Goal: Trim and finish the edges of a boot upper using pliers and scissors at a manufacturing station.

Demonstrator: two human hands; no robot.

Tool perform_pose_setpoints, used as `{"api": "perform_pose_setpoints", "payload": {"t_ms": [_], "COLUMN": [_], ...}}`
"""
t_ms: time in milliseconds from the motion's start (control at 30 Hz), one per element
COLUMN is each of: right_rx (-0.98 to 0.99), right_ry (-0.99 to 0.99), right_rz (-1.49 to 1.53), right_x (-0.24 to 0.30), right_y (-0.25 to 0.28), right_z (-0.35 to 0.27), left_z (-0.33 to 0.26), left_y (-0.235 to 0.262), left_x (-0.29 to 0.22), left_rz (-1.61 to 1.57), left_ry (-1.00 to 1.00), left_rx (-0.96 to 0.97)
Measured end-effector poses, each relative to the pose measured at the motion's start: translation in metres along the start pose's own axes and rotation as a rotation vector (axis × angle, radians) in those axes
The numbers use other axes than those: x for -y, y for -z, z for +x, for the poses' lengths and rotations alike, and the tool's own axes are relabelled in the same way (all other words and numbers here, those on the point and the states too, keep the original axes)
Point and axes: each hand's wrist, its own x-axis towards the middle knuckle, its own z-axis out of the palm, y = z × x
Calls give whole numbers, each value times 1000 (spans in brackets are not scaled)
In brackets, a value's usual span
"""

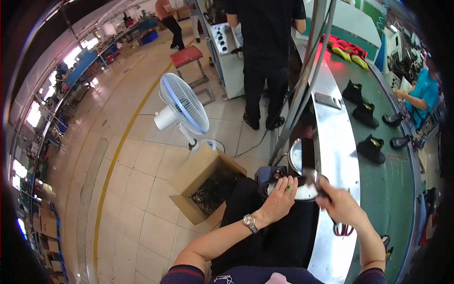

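On a small dark blue stand (266, 174) above my lap lies a white and black workpiece (306, 192), perhaps a shoe; its far part is hidden. My left hand (282, 199), wearing a green-stoned ring, presses on the workpiece with fingers close together. Closed round a dark handle, my right hand (341, 204) holds what looks like a hammer (310, 176). Its metal head is smeared by motion just above the workpiece. Red-handled scissors (343, 230) lie on the metal ledge beneath my right wrist.
A metal ledge (336, 146) runs along my right, with a phone (327, 100) on it. Beyond it, a green conveyor belt (390, 189) carries several black shoes (371, 149). Left of my legs are an open cardboard box (189, 187) with dark scraps and a fan (184, 104).
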Motion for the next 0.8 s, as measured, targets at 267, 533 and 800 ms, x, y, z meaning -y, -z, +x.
{"api": "perform_pose_setpoints", "payload": {"t_ms": [267,533,800], "right_rx": [-138,-60,-247], "right_ry": [30,-133,-90], "right_rz": [-336,-363,-328], "right_x": [-11,-11,-13], "right_y": [-22,-39,-72], "right_z": [37,31,31], "left_z": [9,-1,2], "left_y": [8,-5,-5], "left_x": [14,2,1], "left_rz": [291,263,238], "left_ry": [-49,-27,-82], "left_rx": [15,-28,-129]}}
